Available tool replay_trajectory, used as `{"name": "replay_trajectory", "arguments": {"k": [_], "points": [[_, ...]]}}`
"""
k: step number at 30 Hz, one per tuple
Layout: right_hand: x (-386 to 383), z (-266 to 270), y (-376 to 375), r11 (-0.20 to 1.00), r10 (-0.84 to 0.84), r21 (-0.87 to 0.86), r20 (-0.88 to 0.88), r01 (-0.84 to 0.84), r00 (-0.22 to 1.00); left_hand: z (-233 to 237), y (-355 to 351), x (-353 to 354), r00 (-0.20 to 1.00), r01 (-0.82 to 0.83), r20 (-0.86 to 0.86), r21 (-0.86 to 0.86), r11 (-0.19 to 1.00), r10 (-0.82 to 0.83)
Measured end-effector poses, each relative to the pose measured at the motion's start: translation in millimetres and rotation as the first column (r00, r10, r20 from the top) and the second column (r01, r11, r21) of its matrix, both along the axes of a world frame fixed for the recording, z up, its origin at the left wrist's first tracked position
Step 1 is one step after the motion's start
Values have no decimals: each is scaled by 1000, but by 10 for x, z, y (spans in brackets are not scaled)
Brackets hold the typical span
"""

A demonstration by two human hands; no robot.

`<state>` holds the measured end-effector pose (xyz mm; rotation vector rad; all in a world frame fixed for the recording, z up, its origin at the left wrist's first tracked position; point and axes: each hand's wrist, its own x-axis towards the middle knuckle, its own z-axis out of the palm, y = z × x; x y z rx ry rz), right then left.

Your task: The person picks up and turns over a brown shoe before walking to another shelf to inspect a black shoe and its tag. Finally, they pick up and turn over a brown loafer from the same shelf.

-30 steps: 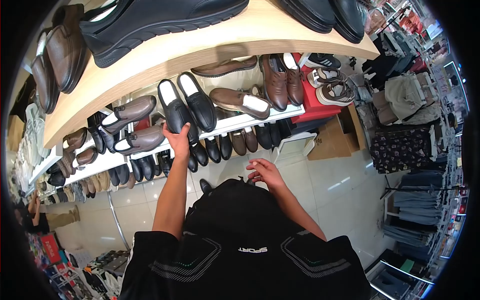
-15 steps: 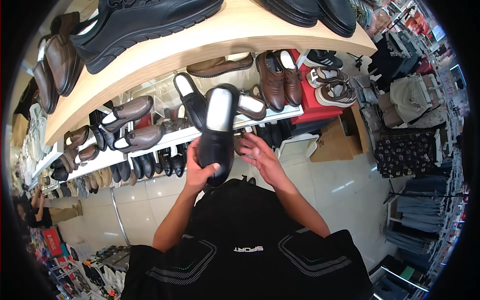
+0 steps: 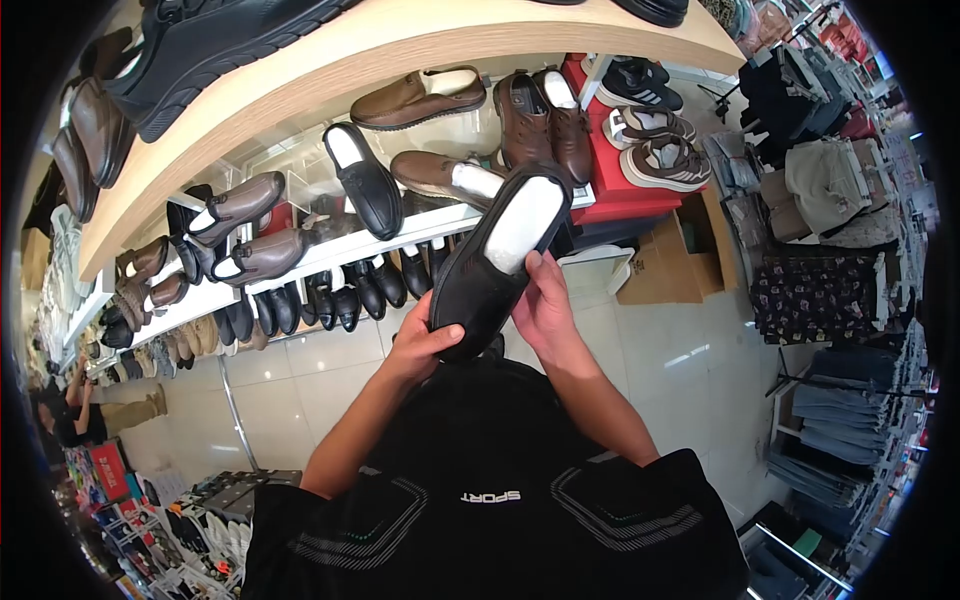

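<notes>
A black leather loafer [image 3: 483, 295] with white stuffing in its opening is held in front of my chest, its toe toward me and its heel pointing up and right. My left hand [image 3: 425, 338] is closed round the toe end, thumb on top. At the loafer's right side, my right hand [image 3: 543, 305] grips near the opening with its thumb on the edge; its other fingers are partly hidden underneath. Just beyond, a matching black loafer [image 3: 366, 190] rests on the white shelf. Beside that one lies a brown loafer [image 3: 432, 176].
Overhead curves a wooden shelf [image 3: 420, 52] bearing large dark shoes. Brown lace-up shoes [image 3: 535, 125] stand near sneakers [image 3: 660, 160] on a red box [image 3: 640, 203]. A cardboard box [image 3: 662, 270] sits on the tiled floor. Clothing racks line the right; another person [image 3: 75, 415] is far left.
My right hand has come in from the side and taken hold of the loafer. The loafer has turned, its heel swinging to the right. The view has shifted slightly.
</notes>
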<state>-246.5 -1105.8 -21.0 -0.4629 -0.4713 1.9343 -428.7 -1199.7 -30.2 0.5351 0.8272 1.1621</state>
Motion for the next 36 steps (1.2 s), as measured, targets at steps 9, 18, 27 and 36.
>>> {"name": "replay_trajectory", "arguments": {"k": [9, 18, 27, 36], "points": [[462, 153, 312, 986, -92, 148, 126, 73, 988, -137, -157, 149, 996, -16, -85, 71, 997, 22], [589, 60, 294, 984, 24, -177, -26, -28, 999, -135, -249, 40, 899, 29, -434, 184, 983, 55], [610, -223, 294, 970, -58, -241, -152, 20, 987, -83, -466, 1, 905, -117, -374, 241, 963, 204], [740, -204, 264, 996, -14, -87, -98, 6, 995, -29, -415, 68, 895, -89, -412, 208, 974, 170]]}}
